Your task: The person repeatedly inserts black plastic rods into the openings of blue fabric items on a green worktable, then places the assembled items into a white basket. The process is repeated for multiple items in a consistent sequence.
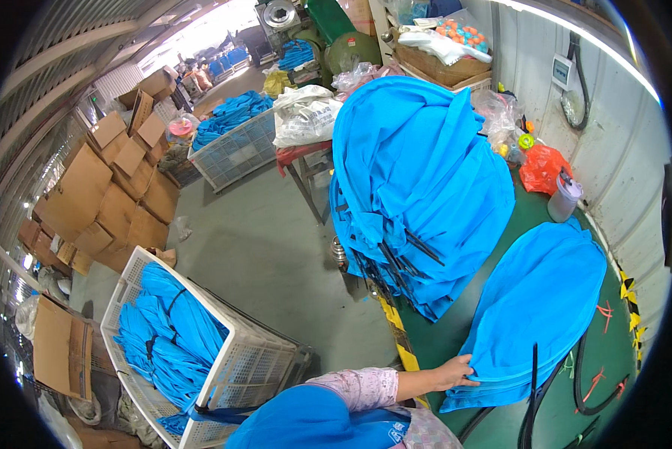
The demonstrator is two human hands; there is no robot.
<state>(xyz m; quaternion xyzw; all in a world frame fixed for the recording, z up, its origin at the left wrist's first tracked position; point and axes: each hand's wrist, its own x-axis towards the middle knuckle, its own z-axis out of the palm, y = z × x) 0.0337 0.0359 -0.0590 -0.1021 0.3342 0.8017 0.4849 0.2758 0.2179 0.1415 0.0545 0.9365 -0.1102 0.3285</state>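
Note:
My left hand (455, 373) pinches the near edge of a blue fabric piece (538, 303) that lies spread on the green work surface (487, 286). Black flexible strips (529, 412) lie beside its near end, with one end standing up over the fabric. My right hand is not in view. Farther off, a large heap of blue fabric pieces (420, 157) rests on the surface, with many black strip ends (397, 264) sticking out of its near side.
A white plastic crate (229, 359) of blue fabric bundles stands at the left. Black-and-yellow tape (395, 320) marks the surface's edge. A lidded tumbler (565, 201) and a red plastic bag (541, 168) are by the wall. Cardboard boxes (117, 207) are stacked beyond the aisle.

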